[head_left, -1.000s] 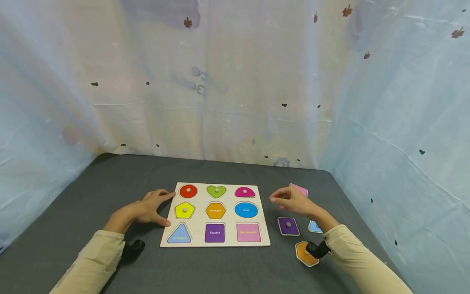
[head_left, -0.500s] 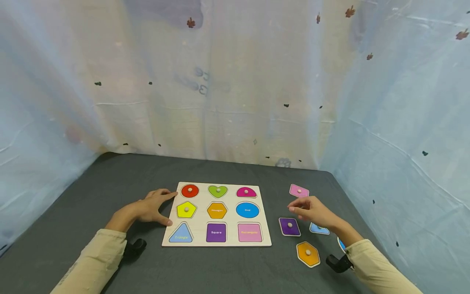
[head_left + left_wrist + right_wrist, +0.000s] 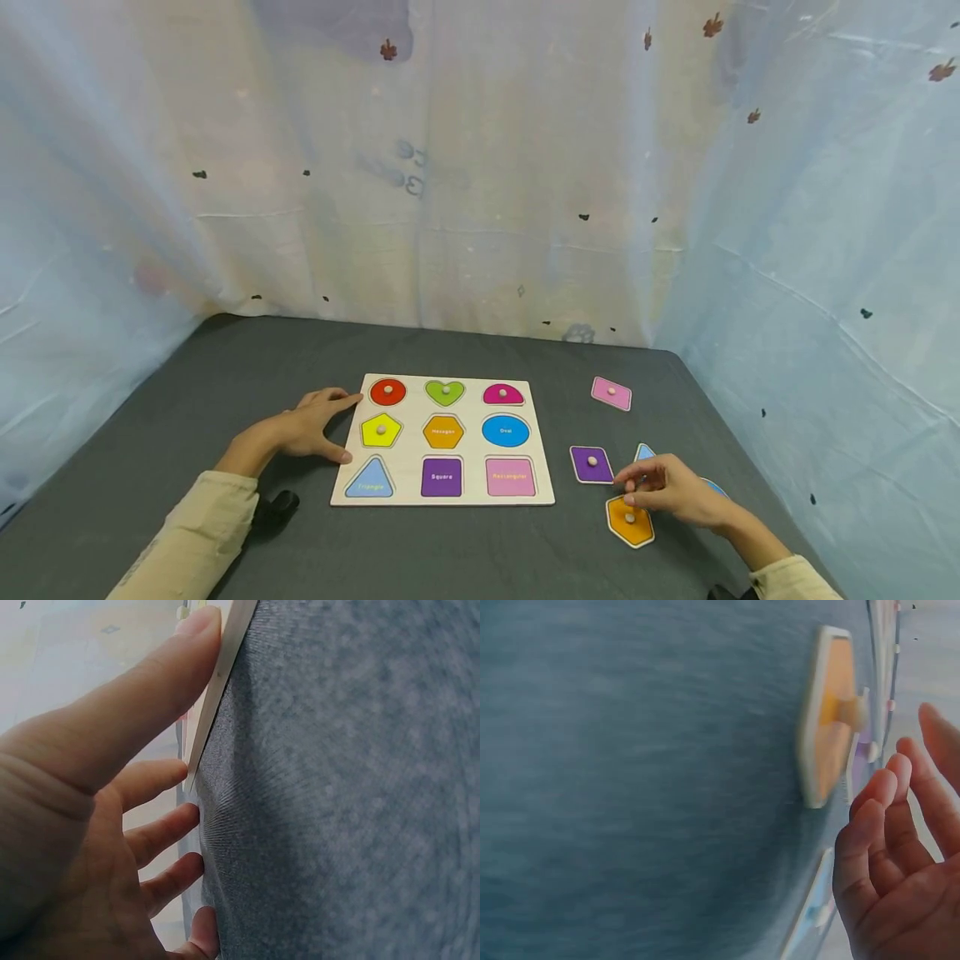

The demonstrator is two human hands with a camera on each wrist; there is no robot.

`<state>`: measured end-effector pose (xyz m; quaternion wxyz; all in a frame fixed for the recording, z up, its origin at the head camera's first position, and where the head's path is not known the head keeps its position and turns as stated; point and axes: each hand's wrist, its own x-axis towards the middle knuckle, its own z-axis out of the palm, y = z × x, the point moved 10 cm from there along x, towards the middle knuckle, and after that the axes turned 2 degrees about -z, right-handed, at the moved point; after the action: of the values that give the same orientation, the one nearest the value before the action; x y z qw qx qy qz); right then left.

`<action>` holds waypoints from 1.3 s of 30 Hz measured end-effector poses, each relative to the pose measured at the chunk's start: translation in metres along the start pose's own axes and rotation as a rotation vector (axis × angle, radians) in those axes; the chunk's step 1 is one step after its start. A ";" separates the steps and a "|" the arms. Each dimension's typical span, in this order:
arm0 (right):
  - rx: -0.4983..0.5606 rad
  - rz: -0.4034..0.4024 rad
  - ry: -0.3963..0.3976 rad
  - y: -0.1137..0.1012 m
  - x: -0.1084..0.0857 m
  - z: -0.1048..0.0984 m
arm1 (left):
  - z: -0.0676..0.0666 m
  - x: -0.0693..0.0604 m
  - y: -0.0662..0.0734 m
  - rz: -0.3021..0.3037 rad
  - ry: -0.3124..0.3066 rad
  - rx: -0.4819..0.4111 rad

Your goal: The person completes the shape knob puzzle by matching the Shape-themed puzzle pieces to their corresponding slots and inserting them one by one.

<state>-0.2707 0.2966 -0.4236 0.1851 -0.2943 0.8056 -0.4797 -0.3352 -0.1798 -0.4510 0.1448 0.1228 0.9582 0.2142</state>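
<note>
Grey table point(image 3: 285, 554); right hand point(image 3: 671, 492) near orange piece point(image 3: 632, 527), light-blue piece point(image 3: 643, 452) mostly hidden.

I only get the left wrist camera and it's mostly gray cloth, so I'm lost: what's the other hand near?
Observer: The right hand is beside the loose orange hexagon.
Child: Is there a heart on the board?
Observer: Yes, a green heart sits in the middle of the top row.
Child: Which loose piece is farthest back on the table?
Observer: The pink rectangle with a knob.
</note>
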 end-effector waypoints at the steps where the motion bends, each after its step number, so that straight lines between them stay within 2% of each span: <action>1: 0.006 -0.019 -0.013 0.000 -0.002 0.003 | 0.000 0.000 0.000 0.002 0.000 0.002; 6: -0.056 -0.103 -0.033 0.000 -0.008 0.012 | 0.000 -0.002 -0.002 0.010 -0.002 0.003; 11: -0.059 -0.127 -0.039 0.002 -0.011 0.014 | 0.000 -0.003 0.000 0.014 -0.008 -0.001; 26: -0.068 -0.125 0.020 0.001 -0.017 0.006 | -0.002 -0.001 0.007 0.017 -0.009 0.000; 32: -0.069 -0.119 0.031 -0.009 -0.010 0.001 | -0.002 0.000 0.005 0.002 -0.009 -0.010; 39: -0.132 -0.116 0.057 -0.023 0.005 -0.006 | -0.001 0.000 0.002 0.008 -0.004 -0.014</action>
<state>-0.2710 0.2893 -0.4001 0.1144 -0.3383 0.8220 -0.4436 -0.3350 -0.1784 -0.4490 0.1467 0.1259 0.9559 0.2209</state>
